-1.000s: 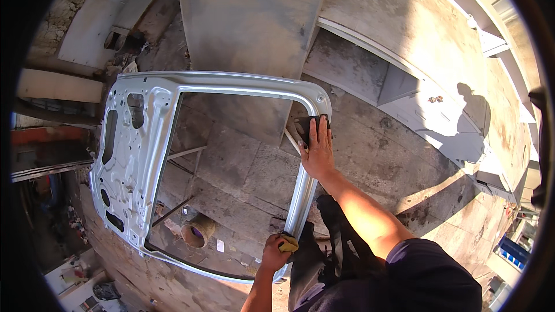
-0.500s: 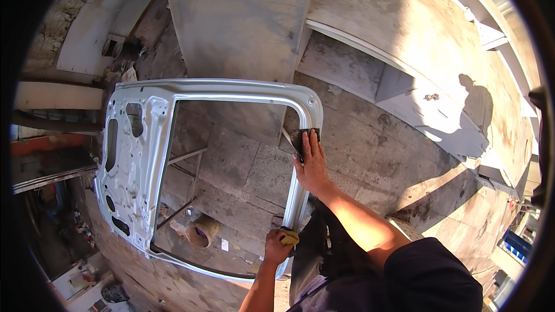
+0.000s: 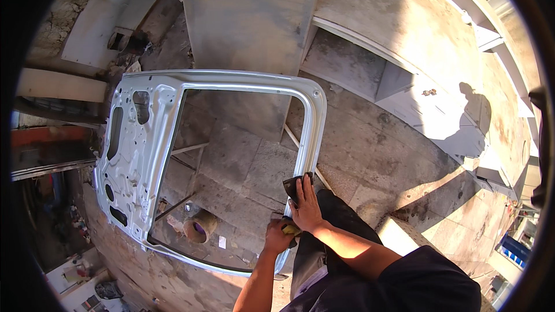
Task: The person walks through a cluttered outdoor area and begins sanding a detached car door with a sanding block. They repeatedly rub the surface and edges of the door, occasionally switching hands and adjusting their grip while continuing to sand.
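Note:
A bare silver-grey vehicle door [image 3: 165, 95] lies across the middle, its large window opening toward me. My right hand [image 3: 305, 211] presses a dark, thin sheet that looks like sandpaper [image 3: 293, 187] onto the near side of the window frame, fingers extended along it. Just below, my left hand [image 3: 277, 238] is closed around a yellow sponge-like pad [image 3: 292, 230] at the same frame rail, close to the lower corner. The two hands are almost touching. The face of the sheet against the metal is hidden.
Thin stand bars [image 3: 189, 148] show through the window opening. On the stained floor beneath lies a round tube-like container [image 3: 199, 226]. A large grey panel [image 3: 248, 34] stands beyond the door. Pale sheet-like structures [image 3: 370, 40] lie at upper right, and a light box [image 3: 404, 236] sits beside my right arm.
My right hand has slid down the frame toward me with the dark sheet, ending beside my left hand. My left hand stays near the lower corner with the yellow pad.

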The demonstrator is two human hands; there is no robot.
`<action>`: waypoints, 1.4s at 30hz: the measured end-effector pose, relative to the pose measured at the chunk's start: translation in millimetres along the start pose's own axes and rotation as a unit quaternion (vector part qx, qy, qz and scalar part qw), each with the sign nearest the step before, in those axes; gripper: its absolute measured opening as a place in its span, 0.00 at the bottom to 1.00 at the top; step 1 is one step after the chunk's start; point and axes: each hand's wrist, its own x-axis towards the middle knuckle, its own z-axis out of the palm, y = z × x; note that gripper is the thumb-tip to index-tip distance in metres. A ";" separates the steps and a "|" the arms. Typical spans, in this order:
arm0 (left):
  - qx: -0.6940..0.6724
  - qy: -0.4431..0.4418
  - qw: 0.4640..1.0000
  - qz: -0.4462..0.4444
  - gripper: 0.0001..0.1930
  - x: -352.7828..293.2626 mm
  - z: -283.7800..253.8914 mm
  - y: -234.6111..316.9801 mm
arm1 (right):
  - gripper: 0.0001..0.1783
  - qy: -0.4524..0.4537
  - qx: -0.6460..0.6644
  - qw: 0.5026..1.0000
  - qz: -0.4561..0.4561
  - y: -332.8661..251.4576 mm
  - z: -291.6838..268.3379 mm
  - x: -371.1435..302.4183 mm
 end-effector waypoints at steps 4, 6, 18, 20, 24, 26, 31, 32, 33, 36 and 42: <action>-0.010 0.000 1.000 0.004 0.26 -4.3 10.7 -22.0 | 0.52 0.064 -0.093 0.994 0.013 24.7 -48.8 129.4; 0.003 -0.018 1.000 0.008 0.27 0.6 13.3 -19.1 | 0.48 0.134 -0.119 0.983 0.046 44.6 -81.1 202.2; 0.025 0.023 0.999 0.028 0.23 5.6 10.5 -10.5 | 0.52 0.035 -0.038 0.999 -0.005 24.1 -19.5 59.8; 0.023 0.024 0.999 0.032 0.24 5.7 14.5 -10.6 | 0.51 0.082 -0.067 0.994 -0.009 41.8 -43.6 126.0; 0.034 -0.014 0.999 -0.030 0.22 11.1 20.6 -13.5 | 0.50 0.063 -0.162 0.983 -0.057 65.7 -98.1 239.9; 0.018 -0.025 0.997 -0.066 0.23 8.7 17.6 -7.2 | 0.50 0.005 -0.187 0.977 -0.106 69.3 -120.5 274.7; 0.081 0.006 0.995 -0.052 0.21 29.3 -5.5 53.3 | 0.47 -0.084 -0.218 0.948 -0.216 69.3 -157.7 306.6; 0.033 0.050 0.998 -0.037 0.20 41.9 -6.6 66.3 | 0.47 -0.106 -0.215 0.945 -0.224 71.6 -164.8 305.1; -0.015 0.096 0.995 -0.023 0.19 56.0 -8.1 78.5 | 0.46 -0.128 -0.212 0.940 -0.232 74.2 -173.1 302.4; -0.155 0.128 0.978 -0.056 0.19 127.0 -27.0 141.4 | 0.47 -0.196 -0.199 0.924 -0.263 86.3 -198.9 290.6; -0.090 0.166 0.979 -0.080 0.18 207.6 -11.6 183.3 | 0.47 -0.242 -0.192 0.907 -0.286 60.1 -179.9 358.6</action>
